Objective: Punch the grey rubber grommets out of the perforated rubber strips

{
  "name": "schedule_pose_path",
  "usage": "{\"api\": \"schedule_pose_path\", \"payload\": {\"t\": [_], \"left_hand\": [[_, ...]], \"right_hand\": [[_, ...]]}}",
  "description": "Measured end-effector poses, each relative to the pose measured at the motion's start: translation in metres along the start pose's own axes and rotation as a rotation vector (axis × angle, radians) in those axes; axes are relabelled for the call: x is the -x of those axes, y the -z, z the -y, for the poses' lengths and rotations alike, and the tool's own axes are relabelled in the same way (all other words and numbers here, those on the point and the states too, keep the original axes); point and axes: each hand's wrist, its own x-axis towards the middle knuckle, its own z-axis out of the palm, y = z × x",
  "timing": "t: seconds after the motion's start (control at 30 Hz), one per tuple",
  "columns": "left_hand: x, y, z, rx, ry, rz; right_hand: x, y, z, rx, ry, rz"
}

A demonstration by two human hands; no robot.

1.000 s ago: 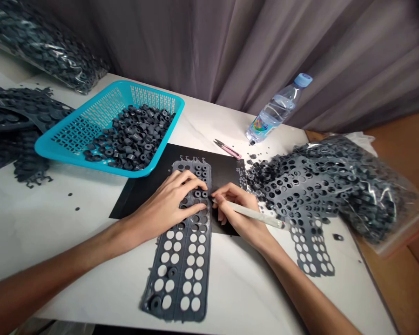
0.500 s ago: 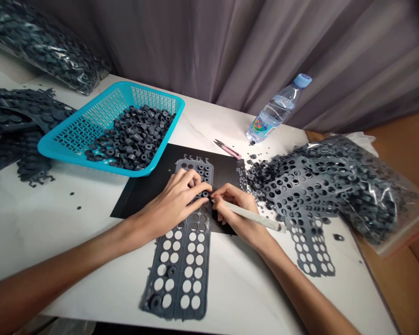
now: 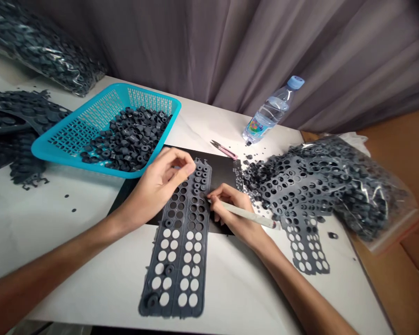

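Observation:
A long dark grey rubber strip (image 3: 179, 242) full of round holes lies on the white table, its far end on a black mat (image 3: 220, 171). A few rings still sit in its far end and near end. My left hand (image 3: 158, 184) is raised above the strip's far left part, fingers curled in a pinch on something I cannot make out. My right hand (image 3: 232, 209) rests at the strip's right edge, closed on a thin white stick (image 3: 249, 215) whose tip touches the strip.
A turquoise basket (image 3: 73, 149) of loose dark rings stands at the back left. Emptied strips and a clear bag of rings (image 3: 335, 186) lie on the right. A water bottle (image 3: 270, 111) and pink snips (image 3: 225, 150) lie behind. More strips (image 3: 10, 130) pile at far left.
My left hand has lifted off the strip and drawn back to the left with its fingers pinched. The right hand with the stick has stayed at the strip's right edge.

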Motion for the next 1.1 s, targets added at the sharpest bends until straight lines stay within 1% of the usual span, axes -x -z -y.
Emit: {"api": "schedule_pose_path", "payload": {"t": [0.07,0.1,0.17,0.23,0.33,0.43,0.6,0.9,0.97,1.1], "left_hand": [[0.003,0.003,0.002,0.152,0.192,0.144],[0.005,0.003,0.005,0.204,0.275,0.194],[0.010,0.003,0.009,0.285,0.404,0.245],[0.014,0.001,0.010,0.358,0.496,0.287],[0.017,0.000,0.007,0.463,0.571,0.362],[0.017,-0.001,0.000,0.524,0.584,0.406],[0.017,-0.001,-0.006,0.544,0.588,0.386],[0.015,0.000,-0.003,0.581,0.592,0.412],[0.016,-0.001,-0.002,0.532,0.593,0.400],[0.021,-0.003,-0.004,0.268,0.515,0.338]], "right_hand": [[0.000,0.000,-0.001,-0.047,-0.013,0.004],[0.000,0.000,-0.001,-0.063,-0.014,0.004],[0.001,0.001,-0.002,-0.079,0.001,-0.007],[0.002,0.002,-0.003,-0.088,0.036,-0.039],[0.002,0.002,-0.003,-0.092,0.073,-0.098],[0.001,0.002,-0.002,-0.064,0.074,-0.115],[0.001,0.001,-0.001,-0.011,0.065,-0.119],[0.001,0.001,-0.001,0.014,0.073,-0.100],[0.001,0.000,-0.001,0.016,0.067,-0.107],[0.002,-0.001,-0.001,0.030,0.040,-0.116]]}}
